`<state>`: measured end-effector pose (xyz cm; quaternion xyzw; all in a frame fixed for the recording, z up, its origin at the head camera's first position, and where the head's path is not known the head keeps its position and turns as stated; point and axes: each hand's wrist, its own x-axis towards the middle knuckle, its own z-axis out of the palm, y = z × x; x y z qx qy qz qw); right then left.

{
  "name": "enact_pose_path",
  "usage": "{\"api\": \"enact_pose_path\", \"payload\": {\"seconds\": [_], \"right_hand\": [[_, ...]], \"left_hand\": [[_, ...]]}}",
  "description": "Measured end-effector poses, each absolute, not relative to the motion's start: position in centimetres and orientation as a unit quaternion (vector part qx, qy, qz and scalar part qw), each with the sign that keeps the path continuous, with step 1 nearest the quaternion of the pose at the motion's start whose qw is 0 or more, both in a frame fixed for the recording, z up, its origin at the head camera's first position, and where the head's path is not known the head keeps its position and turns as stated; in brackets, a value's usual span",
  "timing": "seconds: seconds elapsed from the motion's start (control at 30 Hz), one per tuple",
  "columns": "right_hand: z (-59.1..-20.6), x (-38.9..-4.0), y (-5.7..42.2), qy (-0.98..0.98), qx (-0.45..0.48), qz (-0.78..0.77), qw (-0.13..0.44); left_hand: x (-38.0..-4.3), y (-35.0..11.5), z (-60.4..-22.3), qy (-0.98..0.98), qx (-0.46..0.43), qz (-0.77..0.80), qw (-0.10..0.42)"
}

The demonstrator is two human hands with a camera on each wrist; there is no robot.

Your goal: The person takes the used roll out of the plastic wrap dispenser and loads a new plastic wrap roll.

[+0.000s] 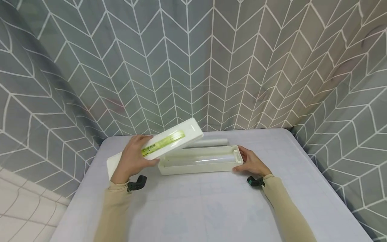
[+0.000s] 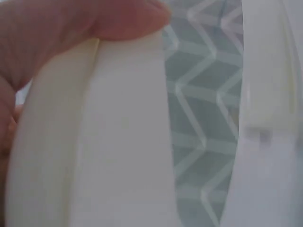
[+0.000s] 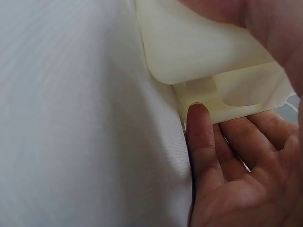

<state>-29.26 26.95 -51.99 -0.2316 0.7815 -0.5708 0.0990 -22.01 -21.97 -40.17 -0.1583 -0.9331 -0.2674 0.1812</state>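
My left hand (image 1: 133, 158) grips a long white lid (image 1: 190, 129) with a yellow-green label, raised and tilted up to the right. In the left wrist view the thumb (image 2: 128, 19) lies across the edge of the lid (image 2: 123, 127). An uncovered long white box (image 1: 193, 168) sits on the table, with a shiny, pale roll (image 1: 205, 159) lying inside it. My right hand (image 1: 252, 163) holds the right end of this box, thumb at the front and fingers behind. In the right wrist view, fingers (image 3: 201, 127) touch the end of the box (image 3: 203, 47).
A white tube (image 1: 208, 142) lies behind the box on the pale-clothed table (image 1: 193, 208). Grey curtains (image 1: 199, 67) with white zigzag lines stand close around the back and sides. Each wrist carries a small black camera (image 1: 137, 183).
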Motion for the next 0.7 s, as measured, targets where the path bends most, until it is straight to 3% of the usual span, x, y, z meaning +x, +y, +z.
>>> {"api": "enact_pose_path", "payload": {"seconds": [0.3, 0.7], "right_hand": [[-52.0, -29.5, 26.9, 0.783, -0.230, -0.568, 0.103], [-52.0, -29.4, 26.9, 0.795, -0.223, -0.555, 0.102]], "left_hand": [[-24.3, -15.0, -39.1, -0.924, -0.247, -0.262, 0.126], [-26.0, -10.8, -42.4, -0.928, -0.273, -0.245, 0.060]]}}
